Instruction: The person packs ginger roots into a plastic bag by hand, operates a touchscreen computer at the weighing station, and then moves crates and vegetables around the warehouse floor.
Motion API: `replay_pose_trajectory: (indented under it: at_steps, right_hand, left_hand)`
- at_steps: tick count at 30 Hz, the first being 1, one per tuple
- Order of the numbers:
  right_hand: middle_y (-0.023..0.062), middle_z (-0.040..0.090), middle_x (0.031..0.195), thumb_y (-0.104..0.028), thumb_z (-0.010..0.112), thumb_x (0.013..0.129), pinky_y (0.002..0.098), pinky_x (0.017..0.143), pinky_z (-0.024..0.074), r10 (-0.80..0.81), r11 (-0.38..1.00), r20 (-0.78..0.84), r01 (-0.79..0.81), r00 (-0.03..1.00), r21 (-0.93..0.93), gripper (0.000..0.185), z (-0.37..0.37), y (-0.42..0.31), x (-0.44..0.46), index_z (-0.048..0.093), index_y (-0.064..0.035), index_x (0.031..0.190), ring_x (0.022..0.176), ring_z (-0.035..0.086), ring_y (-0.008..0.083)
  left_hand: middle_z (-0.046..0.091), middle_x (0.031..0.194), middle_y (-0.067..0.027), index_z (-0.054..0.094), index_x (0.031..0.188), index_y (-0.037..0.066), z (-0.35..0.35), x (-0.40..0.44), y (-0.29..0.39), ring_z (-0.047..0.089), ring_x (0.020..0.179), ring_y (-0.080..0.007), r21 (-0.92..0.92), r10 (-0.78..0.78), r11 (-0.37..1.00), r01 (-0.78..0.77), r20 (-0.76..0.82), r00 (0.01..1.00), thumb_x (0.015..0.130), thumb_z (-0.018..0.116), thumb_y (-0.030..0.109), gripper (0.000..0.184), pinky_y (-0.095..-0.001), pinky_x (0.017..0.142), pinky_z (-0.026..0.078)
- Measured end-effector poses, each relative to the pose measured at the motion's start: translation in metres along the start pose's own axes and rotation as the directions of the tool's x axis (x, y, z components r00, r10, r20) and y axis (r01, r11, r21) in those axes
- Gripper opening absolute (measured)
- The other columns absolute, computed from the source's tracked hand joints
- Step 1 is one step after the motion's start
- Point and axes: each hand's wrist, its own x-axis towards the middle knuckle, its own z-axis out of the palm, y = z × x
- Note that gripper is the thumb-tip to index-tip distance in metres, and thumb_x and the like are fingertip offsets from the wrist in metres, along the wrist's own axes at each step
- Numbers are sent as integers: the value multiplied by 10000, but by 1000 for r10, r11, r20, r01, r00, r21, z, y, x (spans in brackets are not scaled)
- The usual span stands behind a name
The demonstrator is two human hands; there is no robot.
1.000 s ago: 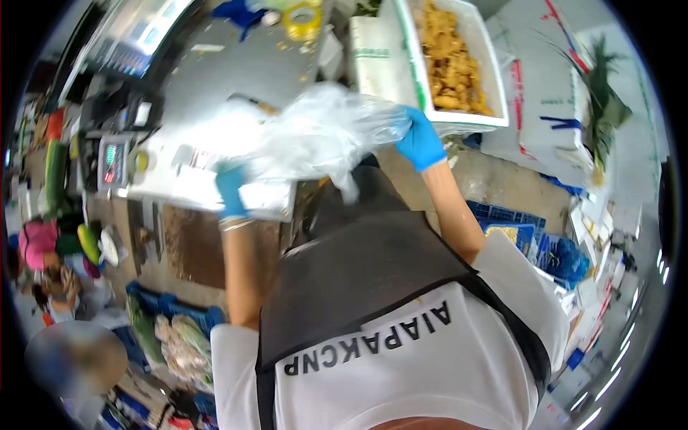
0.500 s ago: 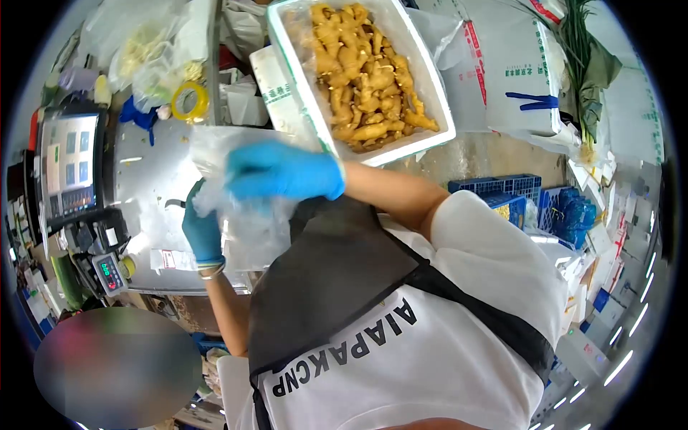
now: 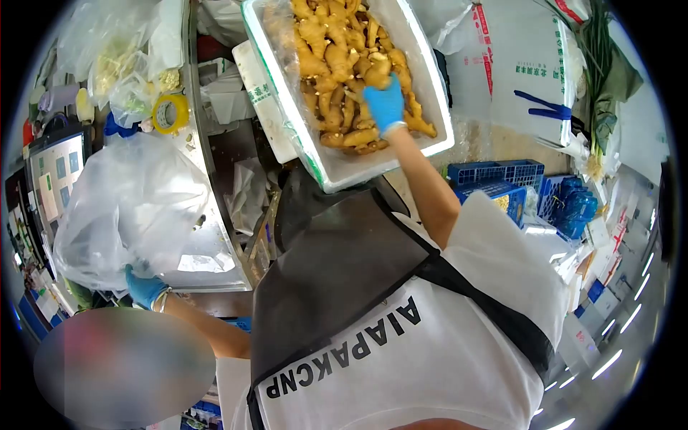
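"How are our hands placed?"
"Our left hand grasps the near edge of the clear bag, spread over the metal table at left. Our right hand touches a ginger root inside the white foam box, far centre; we can't tell whether it has closed around it."
"And the surface and room?"
"We see yellow tape on the table's far part, blue crates to the right, green stalks far right."
"Anything in the way?"
"Our bag hides much of the table and partly covers the screen."
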Motion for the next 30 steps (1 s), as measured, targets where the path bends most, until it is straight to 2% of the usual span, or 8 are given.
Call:
replay_pose_trajectory:
  at_steps: [3, 6, 11, 13, 17, 20, 25, 30]
  right_hand:
    - [200, 579, 1193, -139, 530, 826, 438, 890, 515, 65, 686, 484, -391, 873, 613, 513, -52, -5, -7, 445, 54, 1294, 1004, 604, 387]
    - [200, 578, 1224, -151, 496, 849, 452, 915, 509, -45, 497, 665, -561, 745, 662, 506, -54, -43, -37, 443, 45, 1313, 1042, 600, 388]
    - [254, 535, 1285, -270, 465, 877, 437, 908, 505, -82, 578, 952, -764, 295, 286, 581, 55, -85, -76, 413, 45, 1363, 1076, 584, 390]
    - [238, 566, 1248, -277, 459, 897, 407, 807, 546, -125, 730, 970, -681, -209, -53, 538, 130, -90, -86, 454, 38, 1333, 1017, 619, 317]
    - [147, 581, 1280, -169, 526, 887, 392, 944, 484, -46, 508, 899, -785, -436, -355, 489, 303, -77, -167, 443, 38, 1322, 1126, 586, 274]
    - [117, 620, 1108, -175, 648, 829, 385, 876, 507, -252, 678, 962, -728, -100, 102, 494, 432, -3, -189, 492, -23, 1273, 1023, 614, 242]
    - [86, 669, 1073, -199, 576, 927, 314, 845, 510, -310, 951, 929, 53, 204, 306, 343, 238, -101, -186, 579, -5, 1210, 962, 635, 138]
    - [68, 622, 819, -124, 674, 831, 344, 697, 506, -462, 876, -62, 466, 885, 125, 184, 95, -60, -45, 614, 2, 950, 765, 597, 211]
  left_hand:
    - [633, 1131, -163, 557, 1203, -43, 17, -2, -26, 630, 936, -263, -20, 36, 999, -34, 127, 991, 908, 532, 164, 361, -363, 840, 503]
    - [632, 1140, -168, 523, 1229, -74, 13, 22, -66, 631, 949, -265, 4, -57, 998, 58, 234, 971, 934, 508, 177, 387, -362, 864, 496]
    - [604, 1007, -67, 605, 1107, 1, 31, -32, -77, 569, 891, -163, 0, -11, 1000, 12, 315, 949, 923, 541, 149, 245, -317, 741, 523]
    - [578, 1014, -59, 554, 1182, 1, 48, -67, -60, 560, 877, -162, -70, -21, 997, 37, 217, 976, 878, 592, 122, 330, -334, 719, 526]
    - [576, 1110, -84, 478, 1297, 43, 44, -87, -62, 593, 937, -194, -22, -55, 998, 63, 250, 967, 869, 593, 123, 450, -335, 698, 527]
    - [459, 1379, -127, 303, 1444, 11, 46, -97, -60, 597, 1074, -252, 36, -65, 998, 56, 310, 949, 899, 543, 140, 609, -366, 822, 479]
    - [511, 1362, -101, 328, 1439, 15, 53, -104, -46, 600, 1074, -210, 110, -24, 994, -7, 273, 962, 858, 555, 59, 624, -339, 809, 452]
    - [533, 1349, -91, 351, 1432, 28, 49, -99, -54, 619, 1070, -232, 89, -31, 996, 8, 260, 965, 904, 520, 102, 560, -351, 813, 450]
